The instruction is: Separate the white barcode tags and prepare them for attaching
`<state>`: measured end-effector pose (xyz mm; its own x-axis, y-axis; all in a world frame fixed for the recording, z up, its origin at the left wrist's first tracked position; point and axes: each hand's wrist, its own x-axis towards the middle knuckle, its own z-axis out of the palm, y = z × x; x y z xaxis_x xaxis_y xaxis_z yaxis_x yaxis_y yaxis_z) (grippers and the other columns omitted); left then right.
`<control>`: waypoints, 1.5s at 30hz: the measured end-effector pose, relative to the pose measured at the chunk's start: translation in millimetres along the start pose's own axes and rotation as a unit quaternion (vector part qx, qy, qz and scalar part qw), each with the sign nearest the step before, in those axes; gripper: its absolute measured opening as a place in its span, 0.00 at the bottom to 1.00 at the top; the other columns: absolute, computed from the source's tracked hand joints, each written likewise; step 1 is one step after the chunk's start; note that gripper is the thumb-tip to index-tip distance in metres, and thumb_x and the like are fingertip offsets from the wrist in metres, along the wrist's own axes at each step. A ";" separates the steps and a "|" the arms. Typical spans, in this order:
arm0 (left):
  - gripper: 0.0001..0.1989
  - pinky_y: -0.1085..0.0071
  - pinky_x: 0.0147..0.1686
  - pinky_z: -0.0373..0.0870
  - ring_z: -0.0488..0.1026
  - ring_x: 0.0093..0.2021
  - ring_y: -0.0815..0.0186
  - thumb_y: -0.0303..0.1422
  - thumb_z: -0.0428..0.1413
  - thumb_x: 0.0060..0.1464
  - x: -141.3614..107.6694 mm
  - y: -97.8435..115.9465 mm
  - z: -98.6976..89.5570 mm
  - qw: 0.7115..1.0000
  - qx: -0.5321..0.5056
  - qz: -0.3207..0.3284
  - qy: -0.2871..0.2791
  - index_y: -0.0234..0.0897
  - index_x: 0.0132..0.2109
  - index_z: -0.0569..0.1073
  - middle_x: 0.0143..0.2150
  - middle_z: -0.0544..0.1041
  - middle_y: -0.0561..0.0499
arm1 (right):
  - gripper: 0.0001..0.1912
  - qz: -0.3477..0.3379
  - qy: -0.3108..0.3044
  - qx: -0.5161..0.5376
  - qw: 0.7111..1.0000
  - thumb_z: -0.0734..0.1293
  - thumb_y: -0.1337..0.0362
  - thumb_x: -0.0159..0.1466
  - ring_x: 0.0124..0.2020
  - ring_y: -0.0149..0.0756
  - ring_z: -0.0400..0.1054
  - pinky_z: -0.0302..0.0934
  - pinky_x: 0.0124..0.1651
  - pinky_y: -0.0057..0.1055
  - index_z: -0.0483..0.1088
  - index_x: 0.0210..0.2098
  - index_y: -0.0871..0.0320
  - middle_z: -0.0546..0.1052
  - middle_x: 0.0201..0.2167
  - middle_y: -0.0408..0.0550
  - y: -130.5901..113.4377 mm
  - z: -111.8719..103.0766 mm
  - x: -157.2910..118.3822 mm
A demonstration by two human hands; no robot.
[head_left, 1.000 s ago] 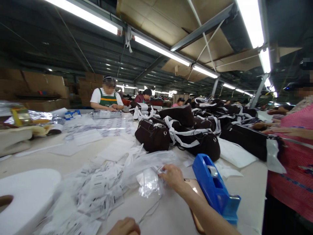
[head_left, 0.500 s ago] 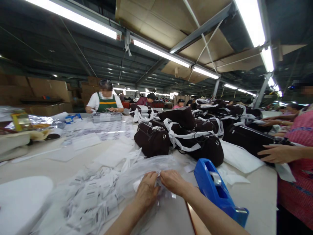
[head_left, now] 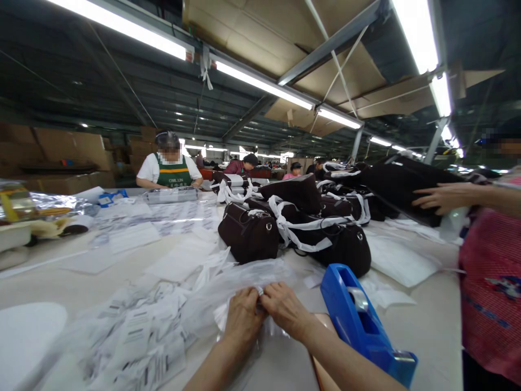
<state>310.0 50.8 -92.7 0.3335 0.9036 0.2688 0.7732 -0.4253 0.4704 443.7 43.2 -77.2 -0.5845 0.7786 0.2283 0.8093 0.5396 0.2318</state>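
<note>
My left hand (head_left: 243, 315) and my right hand (head_left: 285, 308) meet near the front of the table, fingers bent and pinched together. Both are closed on the gathered edge of a clear plastic bag (head_left: 203, 307), which spreads limp to the left and hangs below the hands. A bit of white material shows beside my left hand; its kind cannot be made out. Left of the bag lies a loose heap of printed white labels (head_left: 136, 331). A blue tape dispenser (head_left: 345, 304) stands just right of my right forearm.
Dark handbags (head_left: 248, 233) with white-wrapped straps are piled ahead. At the right, a co-worker's hand (head_left: 448, 196) holds a large dark bag (head_left: 407, 182). Another person in a green apron (head_left: 175, 172) works across the table (head_left: 439, 309). White sheets (head_left: 179, 255) lie between.
My hands have shifted slightly, still pinching the plastic bag, and the right fingers have moved over its edge. The co-worker at the right has lifted a dark bag off the table.
</note>
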 end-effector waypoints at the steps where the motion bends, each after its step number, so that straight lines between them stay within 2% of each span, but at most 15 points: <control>1: 0.08 0.62 0.44 0.62 0.68 0.45 0.61 0.31 0.52 0.52 0.3 0.1 1.0 1.000 0.001 -0.004 0.000 0.32 0.38 0.71 0.40 0.74 0.47 | 0.05 -0.004 0.007 -0.001 1.000 0.61 0.74 0.61 0.36 0.38 0.68 0.61 0.37 0.34 0.68 0.34 0.63 0.75 0.34 0.49 -0.7 0.4 0.6; 5: 0.11 0.62 0.48 0.60 0.69 0.46 0.62 0.29 0.49 0.53 -2.5 0.2 2.9 1.000 0.004 0.003 -0.011 0.35 0.43 0.71 0.43 0.75 0.48 | 0.06 -0.018 0.025 -0.005 1.000 0.60 0.75 0.61 0.32 0.37 0.68 0.59 0.35 0.32 0.68 0.31 0.63 0.75 0.30 0.49 -3.7 4.3 0.9; 8: 0.13 0.56 0.54 0.52 0.66 0.51 0.62 0.29 0.46 0.54 -7.3 2.0 2.9 1.000 0.014 0.003 -0.019 0.40 0.44 0.71 0.49 0.74 0.48 | 0.08 -0.029 0.038 -0.006 0.999 0.60 0.76 0.60 0.31 0.38 0.67 0.58 0.35 0.32 0.68 0.31 0.63 0.75 0.29 0.50 -5.2 7.9 -1.5; 12: 0.16 0.49 0.57 0.45 0.62 0.56 0.59 0.30 0.42 0.56 -12.1 6.2 3.4 0.999 0.035 -0.006 -0.027 0.41 0.47 0.70 0.55 0.70 0.45 | 0.09 -0.044 0.048 -0.010 0.998 0.59 0.78 0.59 0.31 0.40 0.66 0.57 0.36 0.34 0.68 0.33 0.64 0.75 0.29 0.52 -5.6 10.5 -7.7; 18: 0.22 0.51 0.56 0.49 0.59 0.58 0.55 0.26 0.43 0.52 -13.1 6.8 4.7 0.996 0.074 -0.016 -0.047 0.43 0.53 0.67 0.57 0.67 0.43 | 0.10 -0.055 0.051 -0.024 0.997 0.58 0.79 0.58 0.28 0.39 0.66 0.56 0.34 0.34 0.67 0.29 0.62 0.75 0.27 0.51 -7.5 4.8 -24.7; 24: 0.24 0.52 0.54 0.52 0.61 0.55 0.53 0.25 0.39 0.54 -12.0 5.1 3.7 0.994 0.098 -0.008 -0.051 0.44 0.57 0.64 0.54 0.68 0.40 | 0.08 -0.056 0.053 -0.046 0.996 0.60 0.78 0.56 0.25 0.39 0.65 0.55 0.31 0.34 0.66 0.26 0.60 0.74 0.25 0.49 -17.6 -19.8 -52.2; 30: 0.25 0.52 0.54 0.51 0.60 0.56 0.54 0.25 0.39 0.55 -11.7 3.0 7.5 0.995 0.093 0.000 -0.043 0.45 0.58 0.62 0.54 0.67 0.41 | 0.07 -0.042 0.066 -0.064 0.995 0.62 0.76 0.52 0.24 0.39 0.64 0.57 0.35 0.36 0.67 0.27 0.60 0.73 0.24 0.49 -26.4 -37.2 -91.1; 34: 0.23 0.49 0.55 0.48 0.59 0.57 0.51 0.27 0.41 0.55 -9.8 3.4 5.5 0.997 0.063 -0.007 -0.049 0.40 0.58 0.62 0.55 0.66 0.38 | 0.09 -0.008 0.148 -0.079 0.986 0.59 0.76 0.52 0.22 0.38 0.63 0.58 0.33 0.35 0.68 0.28 0.60 0.72 0.21 0.47 -28.8 -31.5 -117.0; 36: 0.24 0.48 0.56 0.45 0.57 0.58 0.49 0.27 0.43 0.53 -10.7 5.2 -1.6 0.998 0.028 -0.008 -0.055 0.36 0.58 0.63 0.55 0.66 0.36 | 0.13 0.017 0.198 -0.092 0.976 0.56 0.78 0.53 0.22 0.38 0.63 0.58 0.31 0.34 0.69 0.30 0.61 0.72 0.20 0.48 -30.6 -27.1 -126.2; 39: 0.26 0.53 0.58 0.42 0.54 0.60 0.52 0.25 0.48 0.47 -19.8 13.3 -16.0 0.997 -0.051 -0.024 -0.051 0.33 0.57 0.63 0.57 0.64 0.37 | 0.16 0.032 0.239 -0.105 0.965 0.53 0.79 0.56 0.20 0.38 0.63 0.56 0.26 0.33 0.69 0.31 0.62 0.72 0.19 0.48 -35.7 -21.0 -134.7; 41: 0.20 0.55 0.56 0.48 0.58 0.57 0.53 0.27 0.48 0.48 -32.6 24.1 -20.4 0.989 -0.124 -0.058 -0.050 0.32 0.50 0.67 0.53 0.68 0.36 | 0.17 0.040 0.266 -0.114 0.957 0.52 0.80 0.57 0.19 0.37 0.63 0.55 0.25 0.33 0.69 0.31 0.63 0.72 0.17 0.49 -41.6 -16.8 -137.1; 42: 0.15 0.54 0.53 0.54 0.65 0.52 0.52 0.30 0.47 0.51 -40.6 30.9 -19.2 0.980 -0.168 -0.089 -0.058 0.30 0.44 0.70 0.46 0.72 0.35 | 0.17 0.041 0.280 -0.117 0.952 0.52 0.81 0.58 0.18 0.37 0.63 0.55 0.25 0.33 0.69 0.31 0.63 0.73 0.17 0.49 -45.4 -14.6 -137.2; 43: 0.13 0.52 0.45 0.61 0.71 0.41 0.51 0.35 0.47 0.51 -49.1 38.1 -15.5 0.965 -0.217 -0.125 -0.079 0.30 0.35 0.72 0.34 0.75 0.37 | 0.17 0.039 0.293 -0.119 0.948 0.52 0.81 0.58 0.19 0.37 0.63 0.55 0.25 0.33 0.70 0.31 0.64 0.73 0.18 0.49 -49.9 -12.3 -136.6; 44: 0.15 0.55 0.36 0.66 0.73 0.30 0.54 0.39 0.47 0.51 -57.5 45.3 -9.7 0.942 -0.272 -0.164 -0.107 0.32 0.27 0.70 0.23 0.74 0.41 | 0.16 0.033 0.305 -0.119 0.944 0.53 0.81 0.58 0.18 0.36 0.63 0.55 0.25 0.33 0.70 0.31 0.64 0.73 0.18 0.49 -54.9 -10.0 -135.4; 45: 0.17 0.59 0.28 0.67 0.72 0.23 0.58 0.42 0.47 0.51 -65.3 51.9 -2.6 0.914 -0.333 -0.196 -0.124 0.33 0.25 0.68 0.19 0.72 0.45 | 0.15 0.025 0.315 -0.117 0.941 0.54 0.81 0.58 0.18 0.35 0.63 0.55 0.25 0.32 0.70 0.30 0.64 0.73 0.17 0.48 -60.4 -7.9 -133.9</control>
<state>326.9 -30.4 -83.7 0.2766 0.9421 -0.1895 0.3875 0.0711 0.9191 472.6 -96.1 -114.3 -0.5243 0.4165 0.7427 0.8447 0.3648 0.3917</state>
